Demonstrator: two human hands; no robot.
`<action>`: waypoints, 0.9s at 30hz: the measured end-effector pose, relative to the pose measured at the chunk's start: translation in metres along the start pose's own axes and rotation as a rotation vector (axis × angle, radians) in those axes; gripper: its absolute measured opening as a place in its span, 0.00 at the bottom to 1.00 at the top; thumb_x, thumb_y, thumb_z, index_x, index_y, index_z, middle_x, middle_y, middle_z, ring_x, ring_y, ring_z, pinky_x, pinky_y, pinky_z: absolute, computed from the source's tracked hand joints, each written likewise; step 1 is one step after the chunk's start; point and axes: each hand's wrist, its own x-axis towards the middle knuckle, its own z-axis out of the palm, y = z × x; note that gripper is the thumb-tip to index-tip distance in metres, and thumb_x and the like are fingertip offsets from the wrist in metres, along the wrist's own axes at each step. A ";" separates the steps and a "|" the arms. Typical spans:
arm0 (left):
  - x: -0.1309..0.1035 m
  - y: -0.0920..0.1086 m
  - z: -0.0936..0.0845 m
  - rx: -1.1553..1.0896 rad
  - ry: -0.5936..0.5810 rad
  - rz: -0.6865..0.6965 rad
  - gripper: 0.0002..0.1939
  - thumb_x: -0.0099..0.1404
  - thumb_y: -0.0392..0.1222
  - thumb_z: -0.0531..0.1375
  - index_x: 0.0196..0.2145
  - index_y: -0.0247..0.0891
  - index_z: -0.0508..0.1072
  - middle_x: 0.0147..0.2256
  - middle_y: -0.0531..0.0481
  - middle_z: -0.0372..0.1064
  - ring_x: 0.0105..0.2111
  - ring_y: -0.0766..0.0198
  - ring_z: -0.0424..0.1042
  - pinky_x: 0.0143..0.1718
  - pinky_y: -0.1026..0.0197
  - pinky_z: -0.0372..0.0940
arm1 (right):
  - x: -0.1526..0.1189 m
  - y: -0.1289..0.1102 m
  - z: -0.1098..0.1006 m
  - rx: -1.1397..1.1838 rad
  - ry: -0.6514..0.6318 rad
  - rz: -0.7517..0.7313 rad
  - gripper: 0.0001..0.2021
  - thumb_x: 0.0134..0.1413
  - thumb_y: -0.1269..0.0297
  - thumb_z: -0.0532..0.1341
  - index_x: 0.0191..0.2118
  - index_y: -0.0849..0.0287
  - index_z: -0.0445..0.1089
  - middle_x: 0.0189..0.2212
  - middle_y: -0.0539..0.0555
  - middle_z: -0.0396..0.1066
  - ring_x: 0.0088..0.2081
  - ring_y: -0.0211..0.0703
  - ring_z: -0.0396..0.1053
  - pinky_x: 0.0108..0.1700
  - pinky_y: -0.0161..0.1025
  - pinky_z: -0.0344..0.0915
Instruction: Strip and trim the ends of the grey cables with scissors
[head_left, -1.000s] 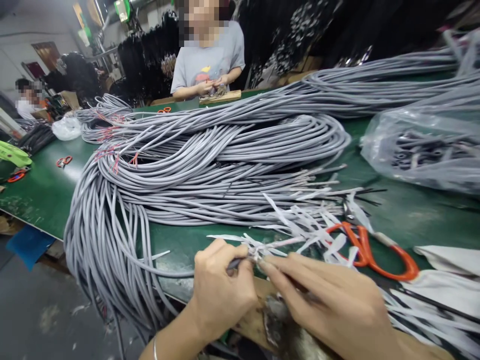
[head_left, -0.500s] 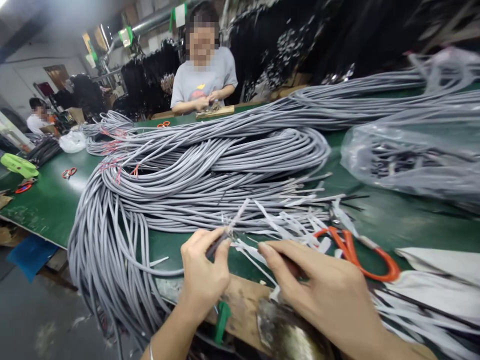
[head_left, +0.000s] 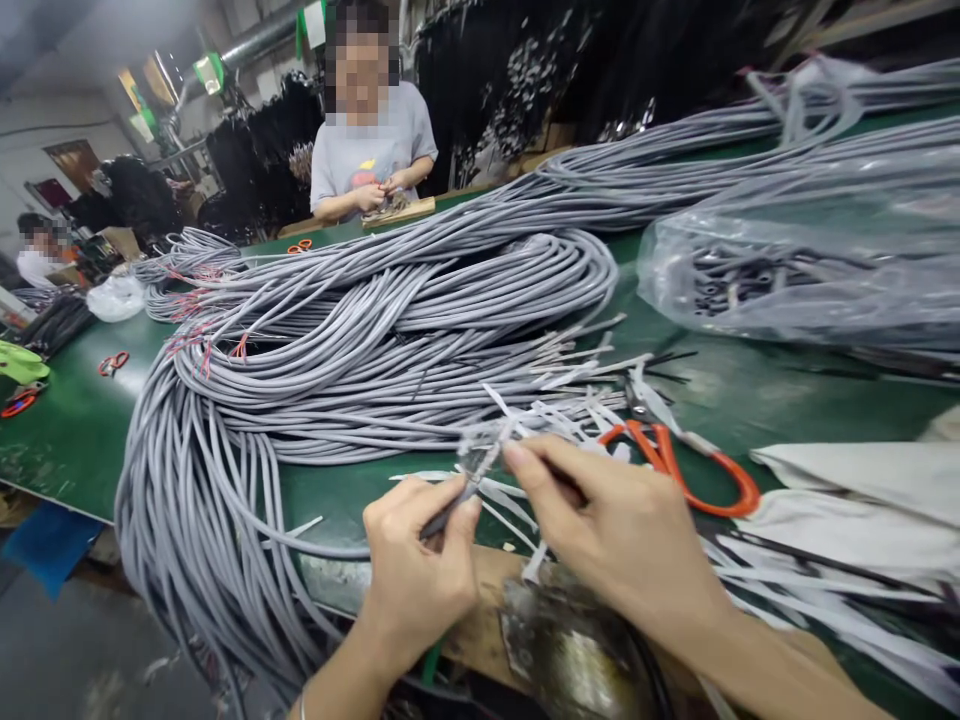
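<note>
Near the table's front edge, my left hand [head_left: 424,555] is closed around a grey cable [head_left: 330,549], close to its stripped end. Frayed whitish strands [head_left: 484,455] stick out past my left thumb and forefinger. My right hand [head_left: 607,530] has its fingertips pinched at these strands, just right of the cable end; what exactly lies between them is too small to make out. Behind my right hand are scissors with orange handles [head_left: 739,490], lying among white strips.
A large heap of grey cables [head_left: 360,350] spreads over the green table [head_left: 315,500], some hanging off the front edge. To the right lie a clear plastic bag [head_left: 795,270] with dark parts and white cloth [head_left: 847,470]. Across the table a person [head_left: 371,150] handles small things.
My right hand has come up and nearer to the cable end, its fingertips now at the strands. My left hand keeps its hold on the cable. The view has shifted slightly right.
</note>
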 end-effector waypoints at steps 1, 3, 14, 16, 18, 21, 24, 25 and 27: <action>0.000 0.000 0.000 0.001 0.001 -0.010 0.10 0.61 0.34 0.57 0.32 0.33 0.79 0.22 0.48 0.71 0.21 0.66 0.66 0.23 0.65 0.62 | 0.001 0.001 -0.001 -0.013 0.005 0.038 0.18 0.63 0.64 0.50 0.20 0.57 0.61 0.10 0.43 0.56 0.11 0.30 0.54 0.16 0.30 0.52; 0.000 -0.001 -0.001 -0.007 -0.003 -0.070 0.10 0.61 0.35 0.56 0.32 0.33 0.79 0.22 0.48 0.70 0.21 0.66 0.66 0.23 0.65 0.61 | 0.002 0.001 -0.003 -0.016 0.011 0.055 0.18 0.62 0.63 0.50 0.20 0.57 0.61 0.10 0.43 0.53 0.11 0.30 0.52 0.15 0.31 0.51; 0.001 -0.002 -0.002 -0.046 -0.015 -0.169 0.10 0.61 0.35 0.57 0.30 0.32 0.79 0.21 0.48 0.69 0.21 0.67 0.65 0.21 0.67 0.59 | -0.005 -0.007 0.002 0.046 -0.098 -0.143 0.19 0.64 0.66 0.49 0.21 0.59 0.64 0.14 0.47 0.66 0.12 0.30 0.57 0.17 0.31 0.54; 0.000 -0.001 -0.001 -0.025 -0.001 -0.131 0.10 0.61 0.35 0.57 0.30 0.32 0.79 0.21 0.48 0.70 0.20 0.68 0.65 0.20 0.67 0.60 | -0.006 -0.007 0.003 0.043 -0.088 -0.137 0.19 0.64 0.66 0.49 0.22 0.59 0.64 0.14 0.47 0.66 0.12 0.30 0.58 0.17 0.31 0.54; -0.001 -0.001 0.000 0.008 0.016 -0.069 0.09 0.60 0.34 0.57 0.31 0.32 0.79 0.21 0.49 0.69 0.20 0.68 0.64 0.20 0.67 0.60 | -0.007 -0.007 0.003 0.053 -0.077 -0.120 0.18 0.64 0.67 0.49 0.22 0.59 0.64 0.15 0.47 0.66 0.13 0.30 0.59 0.17 0.30 0.55; -0.003 -0.002 0.002 0.084 0.025 0.019 0.10 0.60 0.33 0.56 0.33 0.32 0.79 0.20 0.49 0.67 0.18 0.68 0.62 0.19 0.66 0.59 | -0.009 -0.008 0.004 0.083 -0.066 -0.087 0.16 0.63 0.69 0.50 0.23 0.58 0.64 0.15 0.46 0.66 0.14 0.30 0.61 0.18 0.30 0.56; -0.004 -0.001 0.004 0.104 0.007 0.046 0.12 0.61 0.31 0.54 0.34 0.31 0.79 0.21 0.48 0.68 0.19 0.67 0.64 0.19 0.66 0.60 | -0.010 -0.014 0.006 0.096 -0.037 -0.113 0.15 0.62 0.70 0.51 0.24 0.58 0.64 0.16 0.47 0.67 0.17 0.31 0.64 0.20 0.30 0.58; -0.003 -0.002 0.004 0.097 -0.004 0.043 0.13 0.60 0.31 0.54 0.34 0.31 0.79 0.22 0.47 0.69 0.20 0.66 0.65 0.21 0.66 0.61 | -0.011 -0.016 0.007 0.097 -0.027 -0.144 0.14 0.62 0.71 0.52 0.25 0.59 0.64 0.16 0.47 0.67 0.17 0.32 0.65 0.21 0.30 0.59; -0.002 -0.003 0.005 0.077 -0.026 0.011 0.13 0.59 0.31 0.55 0.34 0.31 0.79 0.22 0.47 0.69 0.21 0.66 0.66 0.22 0.65 0.61 | -0.015 -0.023 0.007 0.096 -0.002 -0.211 0.12 0.61 0.72 0.52 0.26 0.59 0.65 0.17 0.48 0.68 0.17 0.33 0.65 0.22 0.31 0.59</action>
